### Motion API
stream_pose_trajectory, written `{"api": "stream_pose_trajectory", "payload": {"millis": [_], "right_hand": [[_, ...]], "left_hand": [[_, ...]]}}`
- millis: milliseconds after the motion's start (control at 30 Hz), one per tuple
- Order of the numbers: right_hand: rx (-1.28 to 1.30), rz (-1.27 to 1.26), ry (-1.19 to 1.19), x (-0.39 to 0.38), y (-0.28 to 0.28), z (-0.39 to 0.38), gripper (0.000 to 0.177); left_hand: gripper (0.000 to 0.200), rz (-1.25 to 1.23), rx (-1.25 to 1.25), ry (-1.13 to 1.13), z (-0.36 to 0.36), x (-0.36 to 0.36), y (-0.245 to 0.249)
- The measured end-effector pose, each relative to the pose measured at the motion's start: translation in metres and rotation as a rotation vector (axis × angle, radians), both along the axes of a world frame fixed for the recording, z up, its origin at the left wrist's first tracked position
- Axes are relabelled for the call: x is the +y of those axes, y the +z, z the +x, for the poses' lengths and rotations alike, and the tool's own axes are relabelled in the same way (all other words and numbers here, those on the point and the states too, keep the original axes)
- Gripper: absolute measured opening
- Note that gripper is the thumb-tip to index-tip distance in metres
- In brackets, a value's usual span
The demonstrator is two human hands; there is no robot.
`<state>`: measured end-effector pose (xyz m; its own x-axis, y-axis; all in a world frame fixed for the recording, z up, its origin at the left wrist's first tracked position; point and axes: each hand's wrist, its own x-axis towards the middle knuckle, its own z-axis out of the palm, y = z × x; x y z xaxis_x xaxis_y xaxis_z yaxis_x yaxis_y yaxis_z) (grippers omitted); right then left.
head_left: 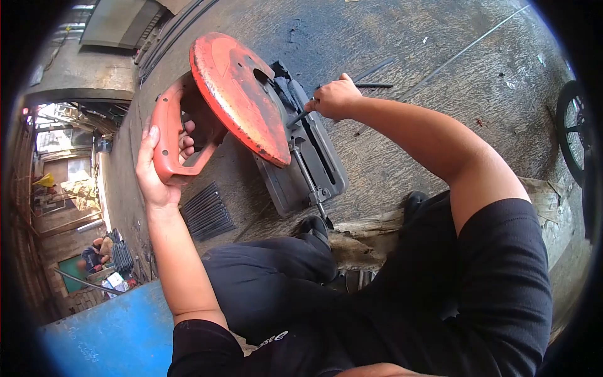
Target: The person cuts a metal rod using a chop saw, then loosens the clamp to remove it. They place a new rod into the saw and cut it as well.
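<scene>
Black shirt fabric [389,333] is seen nearest the camera, with the cut-off saw [248,122] set beyond it. The saw's red handle [165,122] is wrapped by the left hand [151,173]. On the saw's right, a thin dark rod [299,117] is grasped by the right hand [338,98], its long axis aimed from that hand into the saw's workings; whether it is clamped cannot be told. Between both hands, the guard's edge is raised. Floor [402,154] is offered right of the saw, though dark bars [375,85] are laid just past the right hand.

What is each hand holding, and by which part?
The left hand grips the red machine by its loop handle; the right hand holds a dark bar, exact place unclear.
</scene>
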<state>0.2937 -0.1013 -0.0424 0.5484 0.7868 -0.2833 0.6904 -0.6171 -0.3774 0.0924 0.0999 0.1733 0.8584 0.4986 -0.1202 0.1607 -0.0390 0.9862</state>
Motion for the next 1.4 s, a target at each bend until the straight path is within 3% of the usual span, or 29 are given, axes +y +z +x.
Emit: {"api": "stream_pose_trajectory", "payload": {"millis": [1067,1133,1400], "right_hand": [[0.053,0.022,-0.027,-0.0015,-0.0044,-0.0039,0.062],[0.051,0.021,-0.029,-0.0008,-0.0063,-0.0040,0.062],[0.057,0.032,-0.029,-0.0004,-0.0055,-0.0035,0.062]], "left_hand": [[0.057,-0.056,-0.025,-0.027,0.0003,-0.0002,0.0010],[0.047,-0.080,-0.030,-0.009,0.0012,-0.0028,0.0018],[0.049,-0.068,-0.024,0.005,0.0013,-0.0049,0.0023]]}}
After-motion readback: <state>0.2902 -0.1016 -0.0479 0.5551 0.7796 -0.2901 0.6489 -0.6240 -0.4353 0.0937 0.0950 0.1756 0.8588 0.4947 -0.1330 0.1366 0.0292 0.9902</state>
